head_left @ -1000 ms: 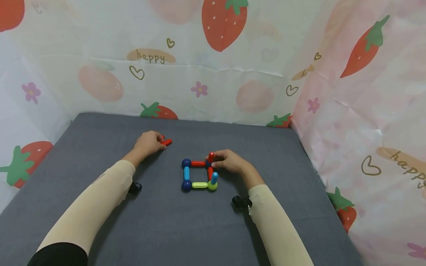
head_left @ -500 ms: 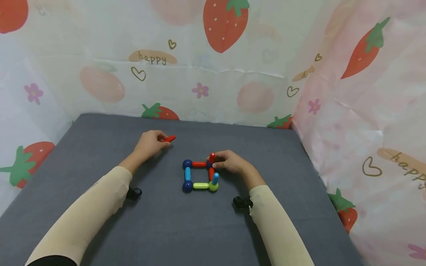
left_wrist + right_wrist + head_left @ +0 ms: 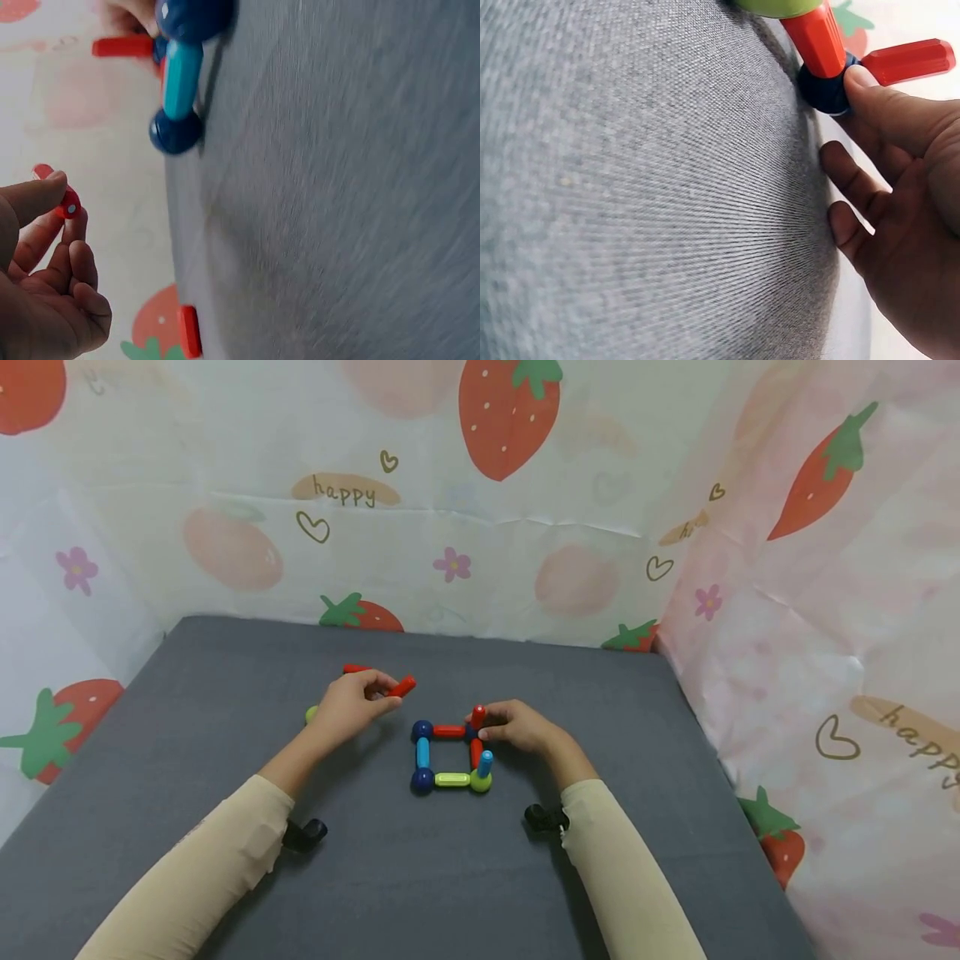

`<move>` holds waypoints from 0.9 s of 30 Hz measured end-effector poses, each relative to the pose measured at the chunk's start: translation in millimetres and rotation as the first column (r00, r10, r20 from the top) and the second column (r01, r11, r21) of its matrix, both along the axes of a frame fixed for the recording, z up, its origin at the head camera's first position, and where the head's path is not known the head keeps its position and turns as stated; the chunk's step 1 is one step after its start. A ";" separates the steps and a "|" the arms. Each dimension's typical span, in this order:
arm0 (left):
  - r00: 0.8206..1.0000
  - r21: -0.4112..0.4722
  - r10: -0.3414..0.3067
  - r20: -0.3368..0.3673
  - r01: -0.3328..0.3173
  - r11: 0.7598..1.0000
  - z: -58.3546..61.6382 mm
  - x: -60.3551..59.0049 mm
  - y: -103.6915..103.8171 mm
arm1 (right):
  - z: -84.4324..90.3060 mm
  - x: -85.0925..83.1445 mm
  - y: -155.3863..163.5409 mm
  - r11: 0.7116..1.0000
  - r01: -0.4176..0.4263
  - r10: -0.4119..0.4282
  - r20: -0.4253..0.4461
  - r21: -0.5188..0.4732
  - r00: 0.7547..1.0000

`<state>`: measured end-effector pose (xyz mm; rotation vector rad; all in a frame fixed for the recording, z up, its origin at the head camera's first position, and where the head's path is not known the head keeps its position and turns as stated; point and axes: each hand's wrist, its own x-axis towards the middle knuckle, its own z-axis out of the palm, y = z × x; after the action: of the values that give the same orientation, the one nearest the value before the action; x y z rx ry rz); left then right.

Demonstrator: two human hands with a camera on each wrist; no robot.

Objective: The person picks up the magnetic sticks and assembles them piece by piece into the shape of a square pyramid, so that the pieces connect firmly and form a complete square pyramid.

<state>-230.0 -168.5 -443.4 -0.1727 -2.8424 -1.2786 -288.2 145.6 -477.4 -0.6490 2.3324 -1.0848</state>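
My left hand [image 3: 351,706] pinches a red magnetic rod [image 3: 403,686] between thumb and fingers, above the cloth and left of a square built from magnetic rods and balls. In the left wrist view that rod [image 3: 69,204] points away from the thumb tip. The square has a blue rod [image 3: 423,753] at left, a yellow-green rod [image 3: 452,780] in front, and red rods at the back and right. With thumb and finger, my right hand [image 3: 517,724] grips the dark blue ball [image 3: 826,88] at its far right corner. A red rod [image 3: 478,716] and a light blue rod [image 3: 486,763] stand upright on the right-hand corners.
Behind my left hand another red rod [image 3: 356,668] lies on the grey cloth [image 3: 420,877]. A yellow-green ball [image 3: 311,714] shows partly from behind the left wrist. A strawberry-printed curtain [image 3: 487,577] rises along the table's back edge.
My left hand has picked up the red rod and carried it right, nearer the square. Another red rod and the yellow-green ball have come into view behind it. The right hand keeps its place.
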 end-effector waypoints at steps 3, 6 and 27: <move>1.000 0.038 -0.021 0.007 0.021 0.999 0.3 11.6 4.4 | 0.1 0.0 -0.2 1.000 0.002 -0.002 -0.001 0.005 1.000; 0.999 0.066 -0.050 0.015 0.049 0.997 -0.8 22.6 7.7 | 0.0 0.4 -0.2 1.000 0.004 -0.004 -0.003 0.005 1.000; 0.967 0.074 -0.248 0.061 0.243 0.967 -22.8 53.5 21.6 | -0.7 2.9 0.1 1.000 0.005 -0.005 -0.028 -0.015 1.000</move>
<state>-176.5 -147.0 -466.3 -0.5037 -2.9045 -1.4459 -285.3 145.8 -478.1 -0.6686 2.3532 -1.1029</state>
